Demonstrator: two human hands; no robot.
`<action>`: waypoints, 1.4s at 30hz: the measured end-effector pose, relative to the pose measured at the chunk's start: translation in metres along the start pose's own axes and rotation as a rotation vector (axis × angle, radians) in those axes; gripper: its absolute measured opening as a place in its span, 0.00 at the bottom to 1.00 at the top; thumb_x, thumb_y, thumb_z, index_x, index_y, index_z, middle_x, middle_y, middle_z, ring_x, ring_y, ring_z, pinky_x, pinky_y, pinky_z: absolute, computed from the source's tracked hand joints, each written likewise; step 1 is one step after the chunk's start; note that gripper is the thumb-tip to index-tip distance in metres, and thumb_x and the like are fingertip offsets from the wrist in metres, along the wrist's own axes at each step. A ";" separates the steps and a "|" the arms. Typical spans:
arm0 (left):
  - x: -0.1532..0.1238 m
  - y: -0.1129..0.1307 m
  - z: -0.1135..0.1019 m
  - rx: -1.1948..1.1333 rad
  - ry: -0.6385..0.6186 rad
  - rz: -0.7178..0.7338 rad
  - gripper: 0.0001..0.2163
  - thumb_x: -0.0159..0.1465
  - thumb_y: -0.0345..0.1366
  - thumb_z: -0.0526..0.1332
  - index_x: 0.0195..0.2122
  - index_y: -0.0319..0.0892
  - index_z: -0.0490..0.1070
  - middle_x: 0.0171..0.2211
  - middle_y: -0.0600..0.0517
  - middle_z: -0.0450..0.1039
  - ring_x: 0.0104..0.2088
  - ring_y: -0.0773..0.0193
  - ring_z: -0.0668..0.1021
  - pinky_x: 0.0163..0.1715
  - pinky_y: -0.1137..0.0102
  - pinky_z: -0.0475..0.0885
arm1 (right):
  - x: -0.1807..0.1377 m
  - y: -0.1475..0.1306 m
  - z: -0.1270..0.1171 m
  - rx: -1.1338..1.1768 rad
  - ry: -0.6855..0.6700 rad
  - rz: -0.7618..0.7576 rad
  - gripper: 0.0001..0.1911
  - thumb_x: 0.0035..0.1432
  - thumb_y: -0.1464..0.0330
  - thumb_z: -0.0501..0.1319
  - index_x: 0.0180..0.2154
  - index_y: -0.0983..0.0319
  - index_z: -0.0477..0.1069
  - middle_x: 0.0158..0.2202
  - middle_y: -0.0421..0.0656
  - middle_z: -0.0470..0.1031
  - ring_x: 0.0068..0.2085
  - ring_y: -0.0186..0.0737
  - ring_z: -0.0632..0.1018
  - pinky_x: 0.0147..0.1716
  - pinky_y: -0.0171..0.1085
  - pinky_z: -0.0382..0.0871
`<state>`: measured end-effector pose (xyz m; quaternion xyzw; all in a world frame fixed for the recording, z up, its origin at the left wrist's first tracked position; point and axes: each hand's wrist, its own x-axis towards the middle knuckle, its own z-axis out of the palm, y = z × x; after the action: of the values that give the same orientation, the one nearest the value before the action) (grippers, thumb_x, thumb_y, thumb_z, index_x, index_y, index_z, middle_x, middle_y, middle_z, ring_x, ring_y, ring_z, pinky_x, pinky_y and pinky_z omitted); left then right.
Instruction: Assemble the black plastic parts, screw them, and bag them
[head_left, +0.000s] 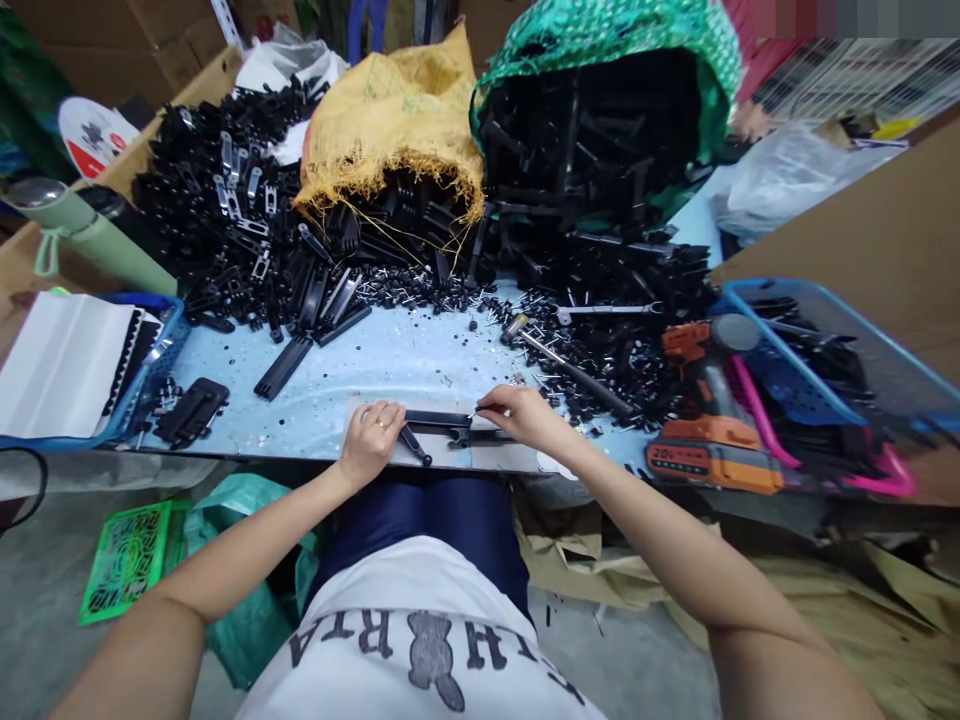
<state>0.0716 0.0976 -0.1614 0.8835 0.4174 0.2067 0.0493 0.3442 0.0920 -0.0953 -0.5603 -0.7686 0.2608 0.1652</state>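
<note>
Near the table's front edge, my left hand [370, 440] is closed over one end of a long black plastic bar [439, 418] lying sideways. My right hand [529, 418] pinches a small screw [472, 415] at the bar's other end; its tip shows as a bright speck, and whether it sits in a hole I cannot tell. A short black arm [416, 446] with a rounded end angles out below the bar by my left fingers. Another dark forked part [459, 437] lies just under the bar, partly covered by my right hand.
A hammer [566, 368] rests among loose screws and black caps, right of centre. Beyond it are a wrench [609, 311] and an orange cordless drill [709, 430]. Black parts spill from a yellow sack [390, 110] and a green sack [615, 30]. Blue baskets [169, 345] flank both sides.
</note>
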 end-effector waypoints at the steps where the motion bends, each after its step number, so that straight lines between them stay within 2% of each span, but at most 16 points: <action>1: -0.001 -0.002 -0.001 0.015 0.003 0.014 0.13 0.67 0.33 0.49 0.49 0.42 0.69 0.47 0.44 0.72 0.51 0.56 0.71 0.48 0.57 0.62 | 0.000 -0.001 0.001 -0.039 -0.008 -0.032 0.09 0.56 0.68 0.56 0.34 0.64 0.74 0.32 0.46 0.75 0.32 0.37 0.75 0.35 0.34 0.67; 8: 0.005 0.004 -0.003 0.060 0.076 0.007 0.12 0.66 0.34 0.50 0.45 0.41 0.70 0.45 0.45 0.73 0.50 0.56 0.71 0.51 0.57 0.58 | -0.001 -0.018 0.005 -0.306 -0.142 -0.139 0.13 0.60 0.73 0.49 0.35 0.66 0.73 0.32 0.48 0.72 0.35 0.37 0.73 0.34 0.32 0.62; 11: 0.016 0.020 -0.001 0.051 0.008 0.088 0.14 0.66 0.38 0.51 0.49 0.39 0.67 0.50 0.43 0.70 0.55 0.53 0.67 0.55 0.54 0.53 | -0.001 -0.012 0.018 -0.318 -0.191 -0.161 0.14 0.61 0.73 0.49 0.34 0.66 0.73 0.31 0.47 0.72 0.33 0.36 0.73 0.33 0.32 0.62; 14: 0.028 0.033 0.000 0.029 -0.176 0.224 0.21 0.64 0.43 0.53 0.55 0.37 0.61 0.55 0.41 0.64 0.57 0.51 0.63 0.57 0.53 0.50 | -0.010 0.006 0.034 -0.261 -0.082 -0.222 0.17 0.64 0.68 0.47 0.39 0.65 0.73 0.35 0.48 0.73 0.38 0.37 0.73 0.38 0.34 0.64; 16: 0.033 0.034 0.000 0.039 -0.291 0.287 0.24 0.64 0.44 0.54 0.58 0.36 0.58 0.55 0.40 0.64 0.55 0.51 0.65 0.55 0.56 0.54 | -0.020 0.020 0.043 -0.244 0.020 -0.275 0.18 0.65 0.64 0.46 0.47 0.63 0.70 0.42 0.49 0.72 0.44 0.38 0.72 0.42 0.36 0.64; 18: 0.036 0.031 0.002 0.059 -0.357 0.344 0.25 0.64 0.44 0.54 0.59 0.36 0.56 0.55 0.39 0.63 0.53 0.52 0.67 0.51 0.60 0.59 | -0.030 0.033 0.047 -0.308 0.058 -0.299 0.21 0.64 0.59 0.48 0.54 0.61 0.65 0.48 0.50 0.70 0.47 0.40 0.70 0.43 0.38 0.63; 20: 0.040 0.027 0.007 0.073 -0.357 0.370 0.26 0.63 0.45 0.54 0.59 0.36 0.56 0.54 0.38 0.63 0.49 0.51 0.69 0.47 0.61 0.62 | -0.036 0.043 0.050 -0.432 0.089 -0.247 0.27 0.60 0.52 0.50 0.54 0.62 0.65 0.46 0.51 0.70 0.44 0.43 0.71 0.40 0.39 0.63; 22: 0.047 0.024 0.012 0.091 -0.324 0.352 0.26 0.63 0.48 0.53 0.56 0.34 0.61 0.48 0.37 0.68 0.45 0.52 0.72 0.41 0.62 0.65 | -0.036 0.048 0.049 -0.540 0.152 -0.184 0.31 0.56 0.46 0.51 0.42 0.67 0.72 0.35 0.51 0.73 0.36 0.42 0.72 0.33 0.37 0.61; 24: 0.055 0.023 0.012 0.120 -0.292 0.299 0.24 0.64 0.50 0.51 0.45 0.32 0.69 0.37 0.38 0.72 0.37 0.53 0.74 0.34 0.64 0.66 | -0.035 0.046 0.042 -0.580 0.231 -0.187 0.32 0.56 0.44 0.49 0.26 0.67 0.71 0.23 0.47 0.68 0.27 0.37 0.69 0.27 0.35 0.56; 27: 0.058 0.028 -0.010 0.038 -0.176 0.300 0.25 0.66 0.51 0.45 0.27 0.36 0.69 0.24 0.45 0.70 0.27 0.60 0.73 0.25 0.69 0.63 | -0.038 0.024 0.019 -0.475 0.287 -0.384 0.32 0.58 0.46 0.46 0.18 0.64 0.64 0.17 0.42 0.62 0.21 0.32 0.63 0.23 0.34 0.48; 31: 0.035 0.054 -0.068 -0.532 -0.001 0.452 0.25 0.68 0.48 0.38 0.23 0.40 0.63 0.18 0.51 0.64 0.20 0.68 0.67 0.22 0.72 0.60 | -0.051 -0.035 -0.008 0.058 0.177 -0.726 0.30 0.60 0.46 0.43 0.21 0.62 0.61 0.16 0.39 0.58 0.20 0.31 0.61 0.21 0.34 0.48; 34: 0.017 0.083 -0.092 -0.921 0.065 0.392 0.25 0.68 0.47 0.35 0.24 0.40 0.61 0.16 0.52 0.62 0.19 0.69 0.65 0.21 0.73 0.60 | -0.049 -0.076 0.012 0.562 0.174 -0.824 0.24 0.63 0.51 0.44 0.24 0.61 0.60 0.16 0.37 0.56 0.18 0.31 0.60 0.19 0.33 0.50; 36: 0.012 0.095 -0.089 -1.011 0.204 0.332 0.25 0.68 0.47 0.35 0.24 0.40 0.62 0.17 0.52 0.62 0.19 0.69 0.66 0.21 0.73 0.61 | -0.036 -0.093 0.043 0.850 0.357 -0.795 0.21 0.62 0.52 0.44 0.26 0.60 0.59 0.17 0.37 0.56 0.19 0.32 0.60 0.20 0.32 0.53; 39: 0.014 0.089 -0.065 -0.850 0.439 0.287 0.25 0.68 0.47 0.36 0.34 0.40 0.68 0.25 0.48 0.70 0.28 0.65 0.73 0.28 0.70 0.67 | 0.002 -0.095 0.085 1.027 0.715 -0.559 0.19 0.60 0.50 0.42 0.37 0.56 0.61 0.31 0.43 0.64 0.31 0.38 0.69 0.31 0.39 0.65; 40: 0.018 0.080 -0.054 -0.729 0.499 0.289 0.26 0.68 0.49 0.35 0.40 0.40 0.69 0.29 0.46 0.72 0.32 0.62 0.74 0.31 0.68 0.69 | 0.020 -0.090 0.091 0.995 0.753 -0.481 0.18 0.61 0.52 0.41 0.39 0.55 0.60 0.36 0.45 0.65 0.37 0.41 0.70 0.36 0.42 0.66; 42: 0.030 0.051 -0.033 -0.434 0.568 0.293 0.31 0.66 0.53 0.33 0.49 0.38 0.68 0.35 0.42 0.73 0.39 0.58 0.75 0.35 0.65 0.69 | 0.061 -0.070 0.087 0.800 0.692 -0.388 0.17 0.62 0.55 0.40 0.41 0.56 0.60 0.42 0.47 0.66 0.45 0.44 0.69 0.44 0.47 0.64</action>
<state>0.1120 0.0843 -0.1085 0.8103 0.2304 0.5316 0.0878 0.2231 0.1149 -0.1274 -0.3552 -0.6001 0.2978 0.6520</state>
